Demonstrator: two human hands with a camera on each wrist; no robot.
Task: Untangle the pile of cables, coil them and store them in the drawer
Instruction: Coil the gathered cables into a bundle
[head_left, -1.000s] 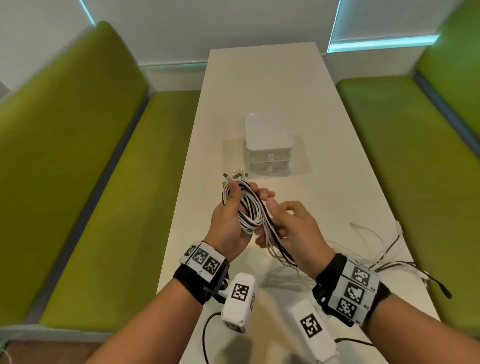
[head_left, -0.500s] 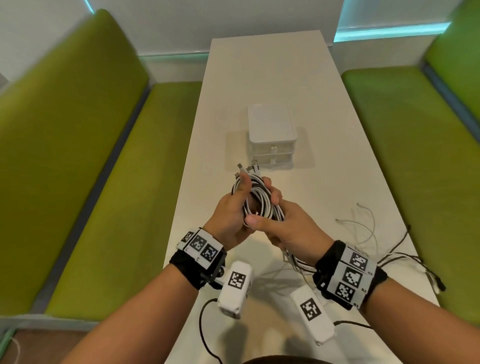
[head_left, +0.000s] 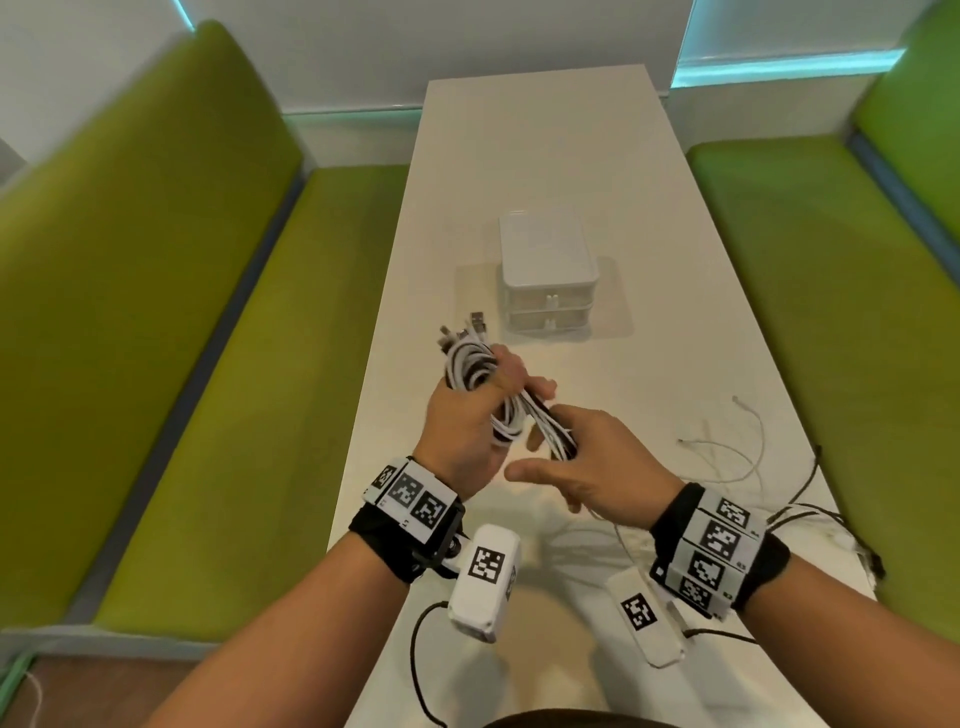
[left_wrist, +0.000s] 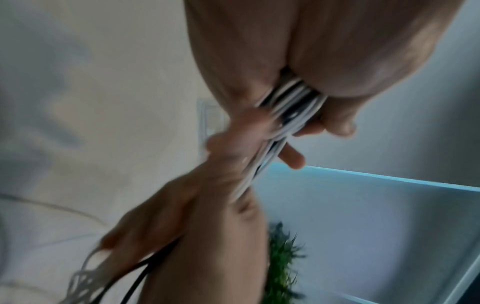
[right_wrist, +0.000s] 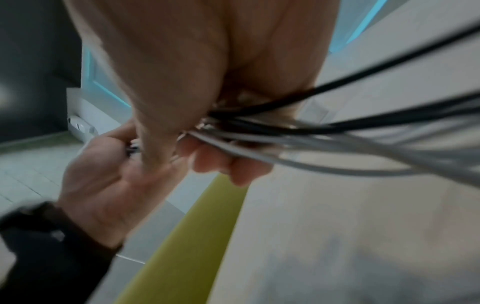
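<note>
Two hands on one bundle, head view first: the left hand (head_left: 462, 421) is wrapped round the coil (head_left: 475, 371), fingers curled tight on its loops, plug ends (head_left: 475, 325) poking up and away toward the drawer unit (head_left: 548, 280). The right hand (head_left: 597, 467) pinches the trailing strands just below, thumb held out free, and those strands run down toward the desk (head_left: 519, 156). So the coil's long axis slants from the far-left plugs back toward the near right. Both drawers look closed. More loose cables (head_left: 727, 457) lie spread on the desk off to the right, well apart from the coil. By my read that puts us partway through: some loops made, a tail left to wind, a pile left to sort, nothing stored yet.

Over to the left wrist view, blurred: the left hand's fingers (left_wrist: 337, 123) clamp white and dark strands (left_wrist: 293, 111), and the bundle runs down-left through the right hand (left_wrist: 182, 205), where it fans out into loose ends.

Right wrist view, blurred too: the right hand's fingers (right_wrist: 228, 162) close on the strands (right_wrist: 337, 131), black ones above, white below, streaming off to the right edge. The left hand (right_wrist: 103, 174) sits just beside, gripping its end.
</note>
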